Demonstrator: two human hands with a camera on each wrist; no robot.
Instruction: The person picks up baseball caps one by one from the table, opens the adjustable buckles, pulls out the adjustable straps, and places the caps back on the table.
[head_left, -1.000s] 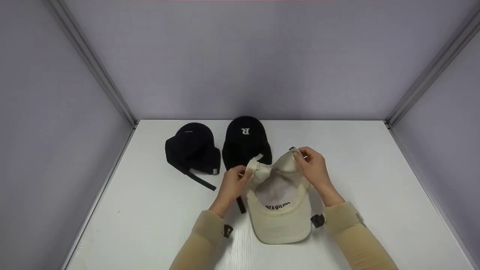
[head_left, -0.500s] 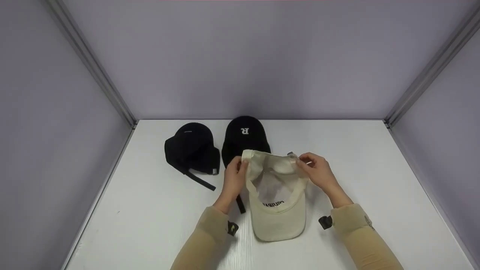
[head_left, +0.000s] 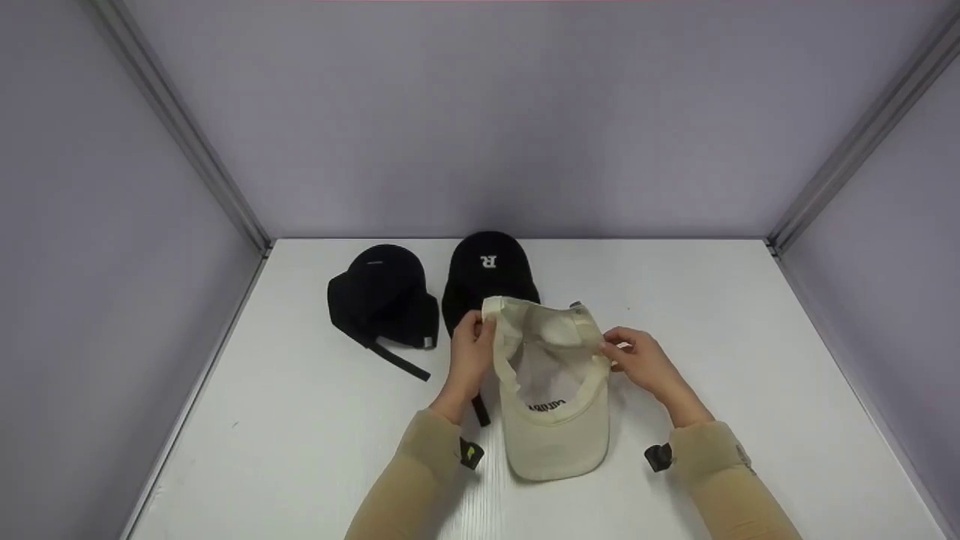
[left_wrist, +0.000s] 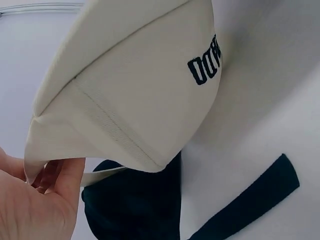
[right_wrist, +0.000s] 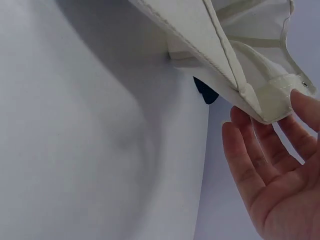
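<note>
A cream baseball cap (head_left: 556, 450) with dark lettering is held up in front of me, hollow side showing and brim toward me. My left hand (head_left: 472, 349) pinches its left edge near the back, thumb on the inside; the left wrist view shows the outer crown (left_wrist: 130, 95). On the opposite edge, my right hand (head_left: 641, 364) holds the rim lightly between thumb and fingers. From the right wrist, its fingers (right_wrist: 245, 165) spread beneath the edge, the thumb over the inner side. A small buckle (head_left: 576, 304) sits at the cap's back.
A black cap with a white letter R (head_left: 491, 262) lies behind the cream cap, partly covered by it, its strap (head_left: 481, 411) trailing forward. Left of it lies another black cap (head_left: 382, 292) with a loose strap. Pale walls enclose the white table (head_left: 300, 450) at the back and sides.
The cream cap's back opening has been spread and straightened, and the cap has shifted slightly left. My right hand has slid from the back corner down along the right edge toward me.
</note>
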